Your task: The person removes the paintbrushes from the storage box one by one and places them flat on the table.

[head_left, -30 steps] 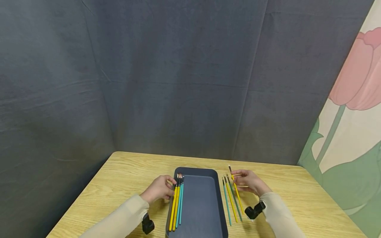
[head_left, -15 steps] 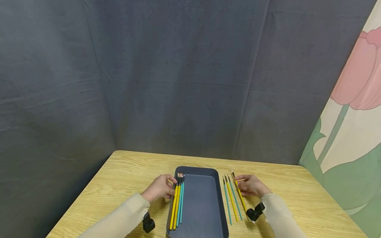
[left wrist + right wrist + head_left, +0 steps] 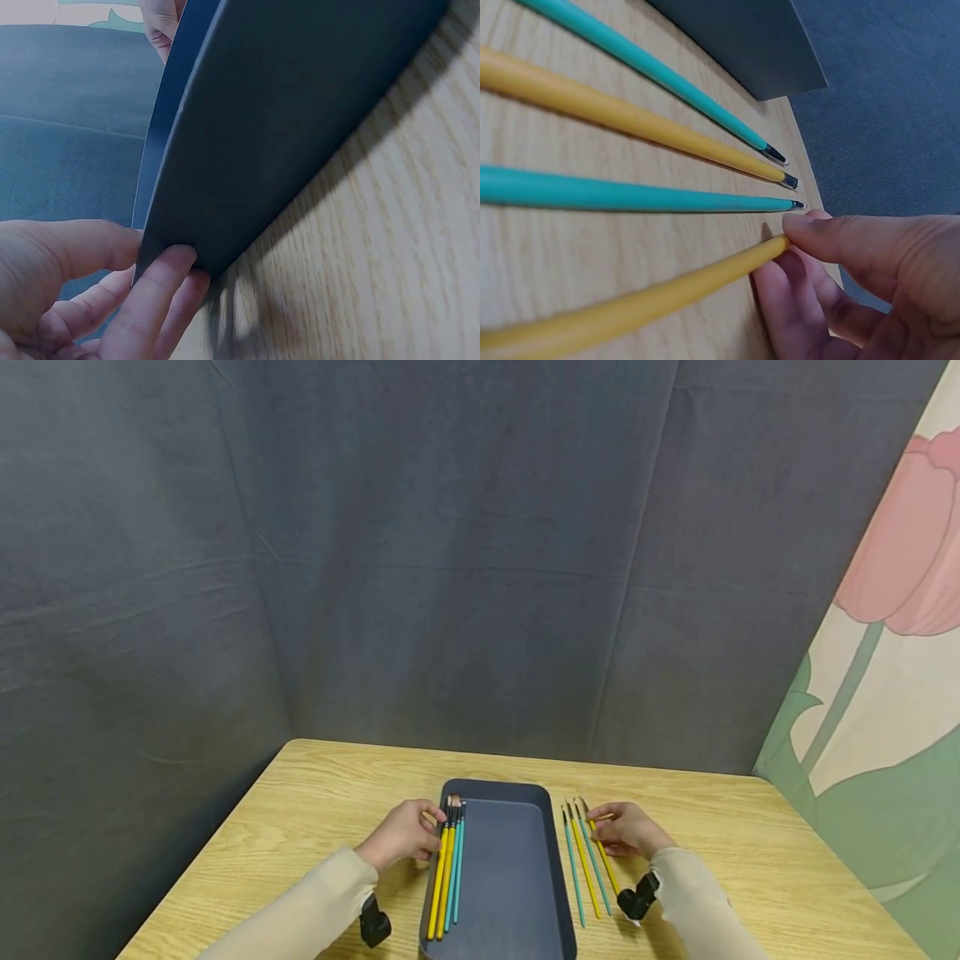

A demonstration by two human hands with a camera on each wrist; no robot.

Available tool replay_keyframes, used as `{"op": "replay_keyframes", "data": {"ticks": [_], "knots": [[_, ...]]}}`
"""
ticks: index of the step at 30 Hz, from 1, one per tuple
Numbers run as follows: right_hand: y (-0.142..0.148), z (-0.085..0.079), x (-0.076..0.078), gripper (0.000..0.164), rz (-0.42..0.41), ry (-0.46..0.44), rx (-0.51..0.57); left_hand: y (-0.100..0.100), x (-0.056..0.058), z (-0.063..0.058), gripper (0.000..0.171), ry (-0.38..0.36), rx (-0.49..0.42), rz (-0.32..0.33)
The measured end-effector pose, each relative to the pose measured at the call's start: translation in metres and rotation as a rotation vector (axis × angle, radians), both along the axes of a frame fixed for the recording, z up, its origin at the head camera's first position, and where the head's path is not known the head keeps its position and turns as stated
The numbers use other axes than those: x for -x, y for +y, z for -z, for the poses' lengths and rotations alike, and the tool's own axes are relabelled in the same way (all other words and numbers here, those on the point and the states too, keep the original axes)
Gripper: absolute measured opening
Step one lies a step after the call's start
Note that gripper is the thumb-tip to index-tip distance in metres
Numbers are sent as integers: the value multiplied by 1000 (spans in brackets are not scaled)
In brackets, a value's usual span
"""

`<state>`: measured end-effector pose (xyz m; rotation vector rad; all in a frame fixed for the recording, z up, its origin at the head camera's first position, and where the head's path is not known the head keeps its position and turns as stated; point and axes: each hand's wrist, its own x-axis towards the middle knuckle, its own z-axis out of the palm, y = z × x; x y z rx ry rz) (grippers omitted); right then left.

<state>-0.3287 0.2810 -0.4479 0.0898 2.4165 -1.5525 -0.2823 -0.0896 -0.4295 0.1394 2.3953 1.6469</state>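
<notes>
My left hand (image 3: 405, 833) pinches the left wall of a dark grey tray (image 3: 510, 868), the thumb at the rim and fingers against the outer side (image 3: 247, 127). Inside, along that wall, yellow paintbrushes (image 3: 437, 893) and teal paintbrushes (image 3: 458, 877) lie side by side, bristles toward the far end. To the right of the tray, my right hand (image 3: 628, 829) pinches a yellow paintbrush (image 3: 645, 304) near its bristle end, close over the table. Its bristles are mostly hidden by the fingers in the right wrist view. Beside it lie a teal paintbrush (image 3: 630, 189), a yellow paintbrush (image 3: 622, 116) and another teal paintbrush (image 3: 660, 75).
The light wooden table (image 3: 337, 777) carries the tray and the loose brushes. A dark grey curtain (image 3: 450, 568) rises behind its far edge and along the left. A wall with a painted tulip (image 3: 900, 543) stands at the right.
My right hand has lowered the yellow paintbrush toward the table, lining it up beside the other loose brushes. The left hand stays at the tray's wall.
</notes>
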Motion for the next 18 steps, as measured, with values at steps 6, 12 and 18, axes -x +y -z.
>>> {"op": "replay_keyframes", "data": {"ticks": [6,12,18], "knots": [[-3,1,1,31,12,9,-43,0,0,0,37,2,0,2],[-3,2,2,29,13,8,-45,0,0,0,36,3,-2,3],[-4,1,2,31,-14,10,-42,-1,1,1,35,3,-4,10]]}}
